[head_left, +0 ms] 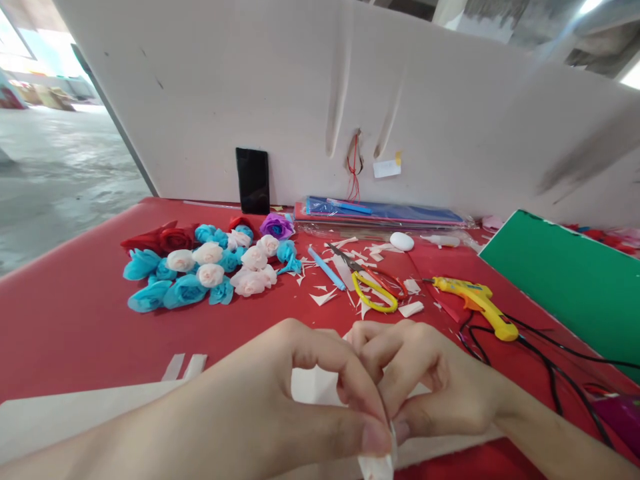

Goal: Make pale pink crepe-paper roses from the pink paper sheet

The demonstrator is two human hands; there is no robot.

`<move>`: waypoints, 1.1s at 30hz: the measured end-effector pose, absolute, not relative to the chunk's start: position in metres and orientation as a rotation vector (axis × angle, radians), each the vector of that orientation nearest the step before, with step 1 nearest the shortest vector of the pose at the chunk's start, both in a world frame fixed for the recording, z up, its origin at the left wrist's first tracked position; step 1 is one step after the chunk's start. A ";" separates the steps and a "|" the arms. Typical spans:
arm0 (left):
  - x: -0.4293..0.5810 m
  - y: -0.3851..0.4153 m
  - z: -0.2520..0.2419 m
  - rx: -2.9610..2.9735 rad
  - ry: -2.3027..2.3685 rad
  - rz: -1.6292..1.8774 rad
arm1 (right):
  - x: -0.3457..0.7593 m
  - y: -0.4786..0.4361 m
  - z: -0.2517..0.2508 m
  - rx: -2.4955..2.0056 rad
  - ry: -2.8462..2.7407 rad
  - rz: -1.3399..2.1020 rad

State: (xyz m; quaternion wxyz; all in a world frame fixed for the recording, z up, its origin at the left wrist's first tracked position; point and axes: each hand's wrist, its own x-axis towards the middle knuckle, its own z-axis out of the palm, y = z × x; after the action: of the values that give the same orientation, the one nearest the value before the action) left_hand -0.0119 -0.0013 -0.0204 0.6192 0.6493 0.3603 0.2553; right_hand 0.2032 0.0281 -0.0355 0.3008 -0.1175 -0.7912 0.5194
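Observation:
Both hands meet at the bottom centre over the red table (75,320). My left hand (295,393) pinches a small rolled piece of white paper (377,465) between thumb and fingers. My right hand (430,387) is curled closed and pinches the same paper from the other side. A larger white paper piece (313,385) shows under the hands. A white sheet (65,417) lies below my left forearm.
A cluster of blue, white, red and purple paper flowers (210,267) lies far left. Scissors (373,287), a blue pen (325,268), paper scraps, a yellow glue gun (480,303) with black cable, a green sheet (575,287), stacked coloured sheets (380,213), a phone (253,180).

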 end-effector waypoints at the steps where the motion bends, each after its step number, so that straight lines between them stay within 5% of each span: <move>1: -0.013 -0.001 -0.020 1.474 0.822 0.583 | 0.203 0.028 -0.034 -0.316 -2.133 1.363; 12: -0.007 -0.002 -0.019 1.515 0.828 0.606 | 0.205 0.030 -0.029 -0.311 -2.212 1.217; 22: -0.019 0.005 -0.011 1.971 0.846 1.292 | 0.193 0.008 -0.013 -0.718 -1.863 0.705; 33: -0.019 -0.003 -0.026 2.196 0.867 1.315 | 0.183 -0.012 -0.013 -0.902 -1.683 0.730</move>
State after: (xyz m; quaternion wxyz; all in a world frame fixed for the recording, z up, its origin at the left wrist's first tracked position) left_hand -0.0193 -0.0026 -0.0261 0.2177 0.7930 0.3132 0.4751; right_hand 0.1832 -0.0123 -0.0134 0.5214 -0.3763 -0.7026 0.3048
